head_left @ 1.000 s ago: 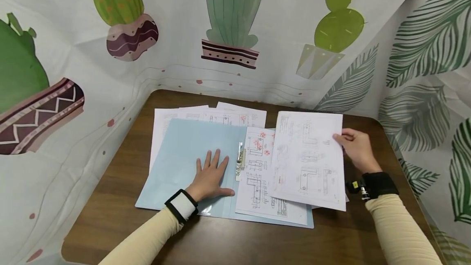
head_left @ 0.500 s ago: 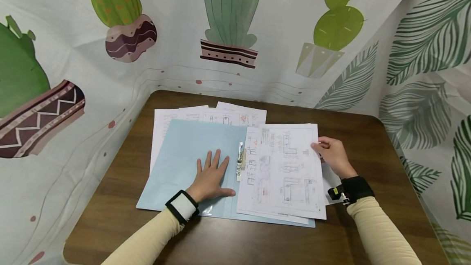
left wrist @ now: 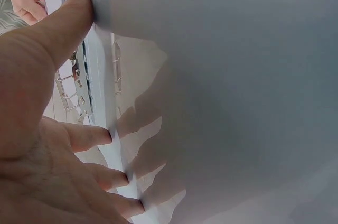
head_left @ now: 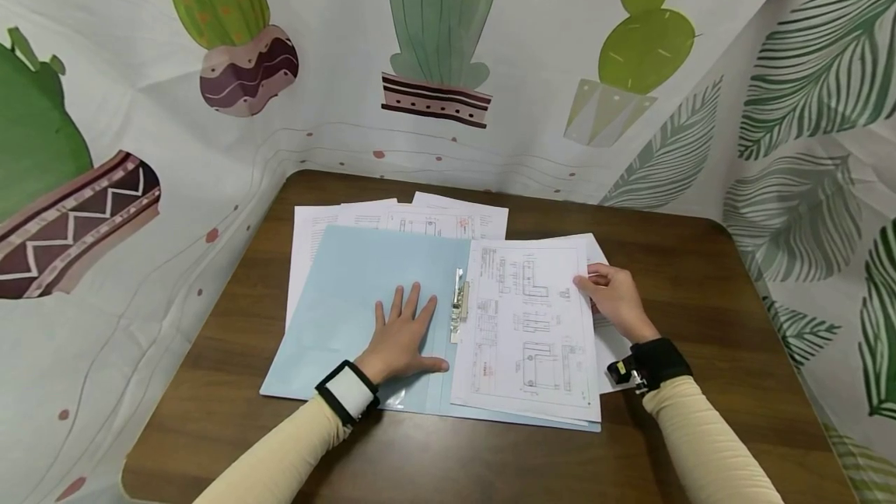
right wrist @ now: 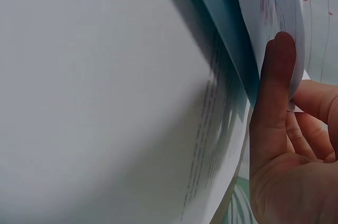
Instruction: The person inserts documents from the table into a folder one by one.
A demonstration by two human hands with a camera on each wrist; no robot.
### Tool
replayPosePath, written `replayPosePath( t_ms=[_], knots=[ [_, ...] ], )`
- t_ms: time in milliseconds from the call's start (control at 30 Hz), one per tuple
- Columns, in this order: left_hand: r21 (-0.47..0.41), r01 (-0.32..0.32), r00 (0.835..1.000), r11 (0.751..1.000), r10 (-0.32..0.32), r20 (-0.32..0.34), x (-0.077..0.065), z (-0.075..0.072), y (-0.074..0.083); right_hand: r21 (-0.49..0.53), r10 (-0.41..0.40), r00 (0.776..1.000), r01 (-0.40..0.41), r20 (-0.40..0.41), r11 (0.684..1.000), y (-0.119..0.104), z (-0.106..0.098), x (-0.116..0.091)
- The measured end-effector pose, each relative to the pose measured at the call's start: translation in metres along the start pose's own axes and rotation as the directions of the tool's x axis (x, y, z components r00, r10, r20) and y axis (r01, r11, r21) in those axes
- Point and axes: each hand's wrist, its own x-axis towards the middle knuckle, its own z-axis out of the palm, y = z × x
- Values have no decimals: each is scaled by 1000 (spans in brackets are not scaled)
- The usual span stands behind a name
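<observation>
A light blue folder [head_left: 350, 271] lies spread out on the table, with a metal clip [head_left: 458, 306] near its middle fold. My left hand [head_left: 399, 341] rests flat on the folder's left cover, fingers spread. On the right cover lies a sheet of paper [head_left: 532, 333] printed with technical drawings of L-shaped parts. My right hand [head_left: 616, 298] pinches that sheet's right edge between thumb and fingers. In the right wrist view the thumb and fingers [right wrist: 279, 65] are on either side of the paper edge. Other sheets under it are mostly hidden.
Several printed sheets [head_left: 315, 236] stick out from behind the folder's left side. Another white sheet [head_left: 610, 352] shows under my right wrist. The brown wooden table [head_left: 434, 465] has rounded corners, and a cloth with cactus prints [head_left: 336, 76] hangs behind it.
My right hand has moved left, carrying the drawing sheet down onto the folder's right side, where it now covers the red-marked drawing. The left hand has stayed in place.
</observation>
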Motion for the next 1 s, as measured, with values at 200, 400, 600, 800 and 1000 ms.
replayPosePath(
  t_ms=[200, 400, 600, 800, 1000],
  knots=[
    [-3, 10, 1000, 1000, -10, 9, 1, -2, 3, -9, 19, 1000, -19, -3, 1000, -2, 5, -2],
    [-11, 17, 1000, 1000, -17, 8, 1, -1, 4, -18, 22, 1000, -22, -10, 1000, -3, 9, -2],
    [1, 18, 1000, 1000, -18, 6, 2, 0, 2, -26, 2, 1000, -3, -7, 1000, -3, 13, -2],
    [6, 10, 1000, 1000, -10, 2, 3, 1, 1, -34, -2, 1000, 1, -19, 999, -2, 16, -1],
    [2, 8, 1000, 1000, -8, 0, 2, -1, 3, -52, -7, 1000, 6, -25, 999, -2, 17, -1]
  ],
)
